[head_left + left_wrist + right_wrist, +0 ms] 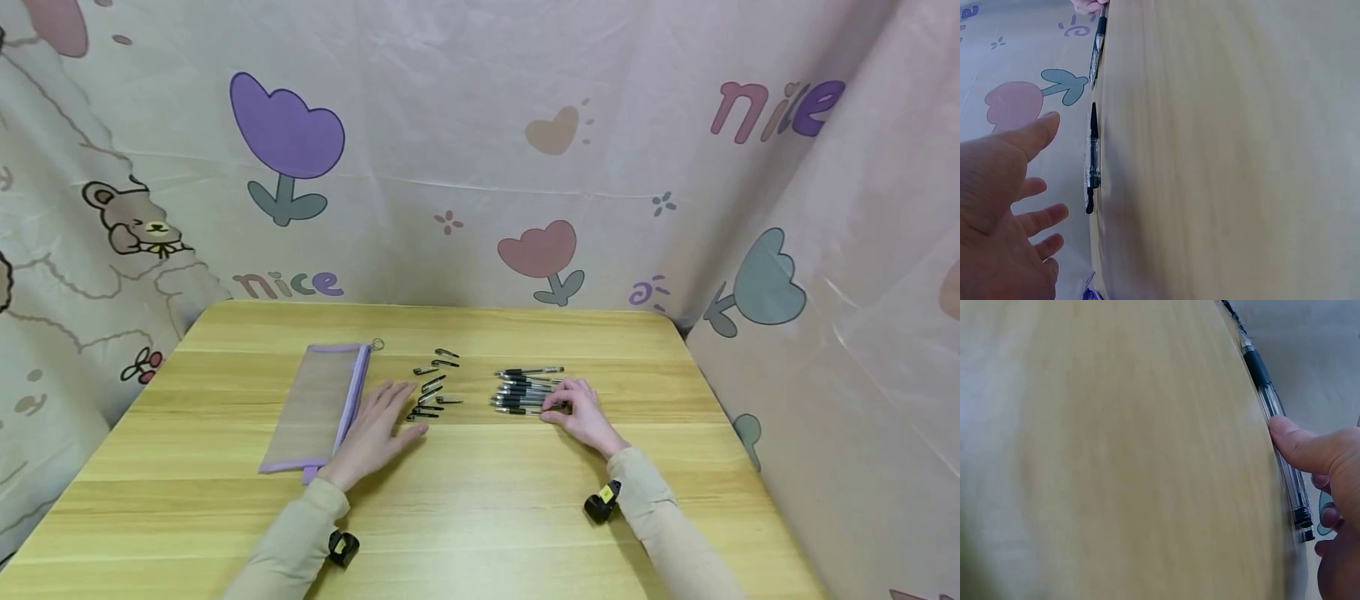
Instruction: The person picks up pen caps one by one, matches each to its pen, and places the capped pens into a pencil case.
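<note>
1. A flat see-through pencil case (318, 406) with purple edges lies on the left of the wooden bench (480, 517). I cannot tell if anything is inside it.
2. A row of pens (525, 390) lies right of the middle. Small black pen caps (433, 385) lie scattered between the case and the pens.
3. The left hand (378, 429) lies flat and loose, fingers spread, just beside the caps, holding nothing.
4. The right hand (579, 412) pinches the end of one pen in the row with curled fingertips.
</note>
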`<state>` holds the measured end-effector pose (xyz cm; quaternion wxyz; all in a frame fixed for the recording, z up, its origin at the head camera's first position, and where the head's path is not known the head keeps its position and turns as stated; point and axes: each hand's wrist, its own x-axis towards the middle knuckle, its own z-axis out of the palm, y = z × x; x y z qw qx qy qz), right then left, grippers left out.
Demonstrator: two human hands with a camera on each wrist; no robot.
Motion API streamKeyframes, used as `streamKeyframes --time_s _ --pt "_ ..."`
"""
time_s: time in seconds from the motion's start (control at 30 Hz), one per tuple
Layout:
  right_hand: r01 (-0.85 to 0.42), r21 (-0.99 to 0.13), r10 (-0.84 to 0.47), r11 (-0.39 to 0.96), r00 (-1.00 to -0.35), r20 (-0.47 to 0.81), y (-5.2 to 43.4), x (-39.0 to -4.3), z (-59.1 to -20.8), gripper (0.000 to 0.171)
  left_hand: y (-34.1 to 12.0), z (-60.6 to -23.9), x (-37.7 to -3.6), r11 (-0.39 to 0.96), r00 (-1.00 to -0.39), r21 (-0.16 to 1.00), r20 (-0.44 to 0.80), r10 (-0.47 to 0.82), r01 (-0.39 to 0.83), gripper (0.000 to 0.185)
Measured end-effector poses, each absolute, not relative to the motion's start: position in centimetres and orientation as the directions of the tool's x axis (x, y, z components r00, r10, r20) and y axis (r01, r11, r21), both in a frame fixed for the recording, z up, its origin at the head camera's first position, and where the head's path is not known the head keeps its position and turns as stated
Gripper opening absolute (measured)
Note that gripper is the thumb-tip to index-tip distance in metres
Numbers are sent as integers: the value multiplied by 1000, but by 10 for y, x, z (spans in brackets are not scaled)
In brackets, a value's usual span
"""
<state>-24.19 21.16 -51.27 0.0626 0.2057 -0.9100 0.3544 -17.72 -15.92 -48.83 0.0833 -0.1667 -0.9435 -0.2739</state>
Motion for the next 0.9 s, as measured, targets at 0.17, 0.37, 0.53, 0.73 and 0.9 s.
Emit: streamKeyframes --time_s 0.17,0.37,0.53,0.73,0.9 --pt "-438 -606 -345 664 -899 272 210 -242 -513 9 -161 -488 -178 778 -931 514 255 263 361 70" --pt "-435 -613 -349 659 -900 263 210 -239 -511 10 -162 -488 -178 778 -937 525 243 251 345 66" --pt "-461 -601 -362 653 -887 288 210 -236 -508 11 -163 -488 -178 770 -933 532 258 249 352 60" --pt "-488 -594 -377 639 -872 311 211 -232 -504 12 -163 -489 -179 749 -937 565 250 246 347 54" --pt "-485 -618 -374 619 -874 311 212 -229 -501 11 -161 -489 -179 729 -933 585 261 247 356 47"
